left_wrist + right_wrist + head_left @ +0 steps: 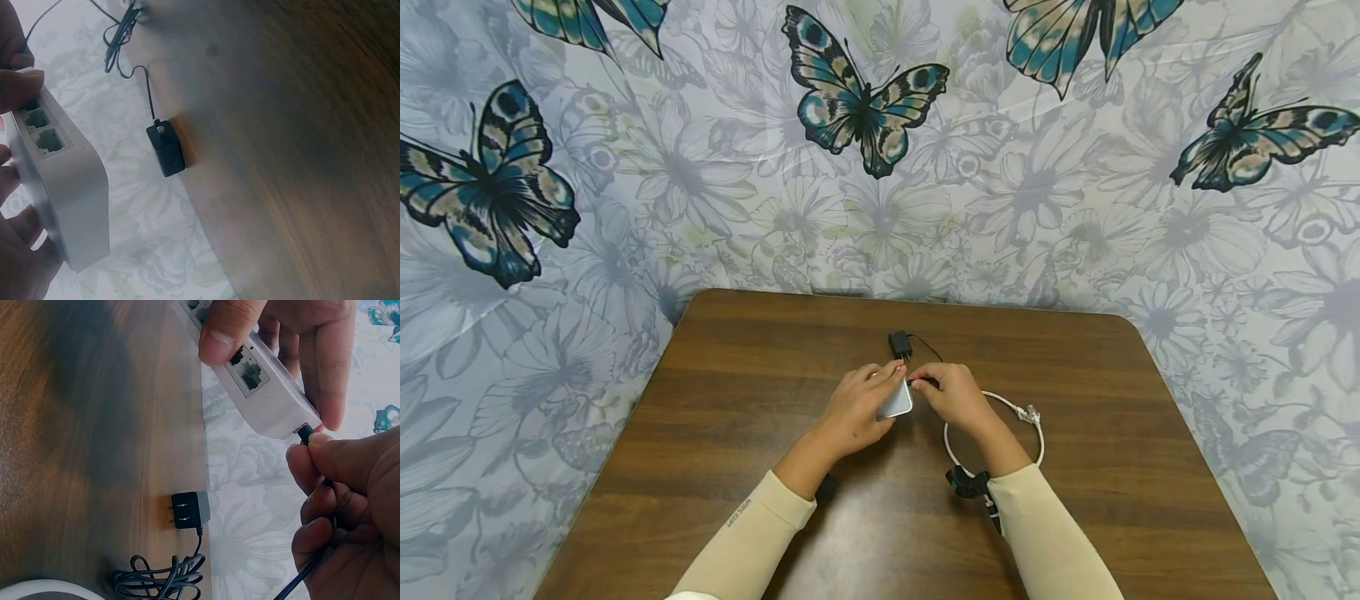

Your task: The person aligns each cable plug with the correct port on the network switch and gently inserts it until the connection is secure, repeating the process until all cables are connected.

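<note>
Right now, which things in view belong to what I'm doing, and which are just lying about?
In the job:
White box, held in your left hand
Black plug, pinched by your right hand at the box's end
Black adapter on the table, apparently on the same cord

Just about, it seems:
Coiled white cable, on the table
Butterfly-print backdrop

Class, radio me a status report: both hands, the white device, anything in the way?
Left hand gripping white device. Right hand pinching black plug at the device's corner; full seating unclear. Black adapter lies apart, nothing visibly obstructing.
</note>
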Motion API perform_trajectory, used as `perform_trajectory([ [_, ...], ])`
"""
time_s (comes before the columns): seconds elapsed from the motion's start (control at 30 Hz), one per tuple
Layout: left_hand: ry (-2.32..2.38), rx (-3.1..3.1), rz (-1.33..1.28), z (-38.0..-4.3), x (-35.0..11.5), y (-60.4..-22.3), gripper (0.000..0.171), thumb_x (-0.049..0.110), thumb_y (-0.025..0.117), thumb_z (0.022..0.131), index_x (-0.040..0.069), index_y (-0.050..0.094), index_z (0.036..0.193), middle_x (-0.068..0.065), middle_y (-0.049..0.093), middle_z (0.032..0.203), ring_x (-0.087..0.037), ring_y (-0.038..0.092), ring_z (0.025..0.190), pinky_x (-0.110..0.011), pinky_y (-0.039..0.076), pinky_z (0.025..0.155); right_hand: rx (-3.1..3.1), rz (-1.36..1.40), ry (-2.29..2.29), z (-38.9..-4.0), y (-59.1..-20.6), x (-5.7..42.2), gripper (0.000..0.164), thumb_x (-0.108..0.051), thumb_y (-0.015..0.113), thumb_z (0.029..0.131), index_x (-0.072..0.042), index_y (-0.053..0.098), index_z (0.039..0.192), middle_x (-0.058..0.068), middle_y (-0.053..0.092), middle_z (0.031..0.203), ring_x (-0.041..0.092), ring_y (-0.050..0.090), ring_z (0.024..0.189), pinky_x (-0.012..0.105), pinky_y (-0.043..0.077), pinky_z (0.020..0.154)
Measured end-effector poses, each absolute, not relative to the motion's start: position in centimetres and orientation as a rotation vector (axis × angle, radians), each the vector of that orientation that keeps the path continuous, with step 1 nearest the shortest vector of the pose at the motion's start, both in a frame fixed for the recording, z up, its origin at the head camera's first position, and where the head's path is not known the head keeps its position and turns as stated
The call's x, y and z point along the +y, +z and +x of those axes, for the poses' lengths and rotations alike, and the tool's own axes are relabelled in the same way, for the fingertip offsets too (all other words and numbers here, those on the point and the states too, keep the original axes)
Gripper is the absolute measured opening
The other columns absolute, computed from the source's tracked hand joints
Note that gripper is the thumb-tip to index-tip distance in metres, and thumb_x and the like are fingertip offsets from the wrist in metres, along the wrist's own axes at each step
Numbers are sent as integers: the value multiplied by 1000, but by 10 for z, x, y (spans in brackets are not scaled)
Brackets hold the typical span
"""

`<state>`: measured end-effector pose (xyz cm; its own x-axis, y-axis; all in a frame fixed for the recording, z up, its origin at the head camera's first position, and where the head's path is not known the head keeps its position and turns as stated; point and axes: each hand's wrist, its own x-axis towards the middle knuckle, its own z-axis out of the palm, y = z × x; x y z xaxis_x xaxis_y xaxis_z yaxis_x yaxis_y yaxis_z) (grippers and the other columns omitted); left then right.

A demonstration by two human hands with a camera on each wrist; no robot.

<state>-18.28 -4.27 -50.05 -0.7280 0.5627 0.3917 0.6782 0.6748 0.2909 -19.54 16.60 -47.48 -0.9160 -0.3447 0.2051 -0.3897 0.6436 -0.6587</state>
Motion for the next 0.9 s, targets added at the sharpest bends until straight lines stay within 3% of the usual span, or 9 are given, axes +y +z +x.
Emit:
perform_trajectory([
  [0.57, -691, -2601, -1021, -182, -46, -499, 84, 14, 89, 71, 9, 51, 146, -4, 51, 149, -25, 53, 122, -47, 43, 101, -2831, 584, 1161, -194, -472, 162, 8, -10, 69, 93, -7, 76, 96, 2, 73, 86, 10, 56, 67, 26, 48, 60],
  [0.9, -736, -2564, -1026, -183, -46, -504, 83, 13, 89, 71, 7, 52, 145, -6, 51, 149, -25, 54, 121, -48, 45, 98, -2814, 623, 1176, -196, -472, 164, 9, -10, 70, 93, -7, 76, 97, 4, 75, 91, 10, 62, 73, 28, 51, 65],
])
